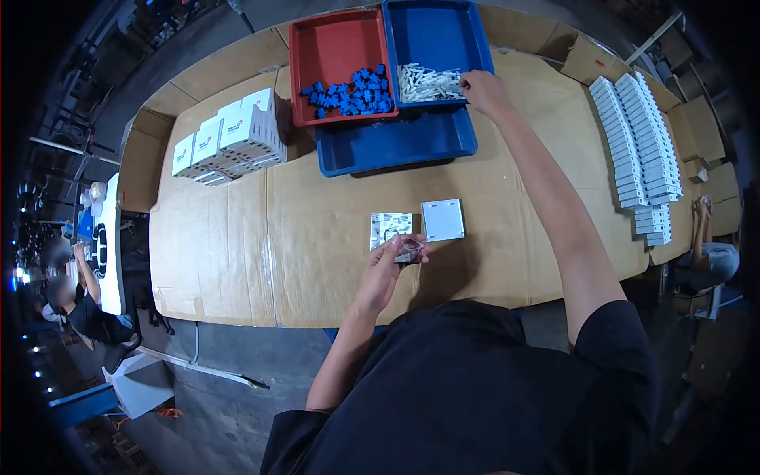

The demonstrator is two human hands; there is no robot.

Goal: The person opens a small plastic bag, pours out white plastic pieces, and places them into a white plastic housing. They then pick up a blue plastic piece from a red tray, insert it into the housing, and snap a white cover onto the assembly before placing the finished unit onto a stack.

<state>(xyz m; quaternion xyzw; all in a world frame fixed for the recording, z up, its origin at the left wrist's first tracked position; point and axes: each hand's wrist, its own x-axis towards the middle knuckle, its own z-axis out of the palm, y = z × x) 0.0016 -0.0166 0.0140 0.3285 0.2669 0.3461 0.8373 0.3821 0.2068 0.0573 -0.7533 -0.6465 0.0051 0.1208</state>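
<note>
My left hand (385,273) holds a small clear plastic bag (409,250) with something I cannot make out inside, just over the table's front part. Beyond it lie a printed white sheet or booklet (388,224) and, to its right, an open white square box or lid (442,219). My right hand (484,91) reaches to the right edge of a blue tray (439,36) that holds many small white tube-like pieces (427,83). Its fingers are pinched together at the pieces; what they hold is too small to tell.
A red tray (340,43) of blue parts (356,93) stands left of the blue tray, with another blue tray (396,146) in front. White boxes are stacked at the left (229,138) and right (633,142). Cardboard walls (214,55) edge the table. Other people sit at both sides.
</note>
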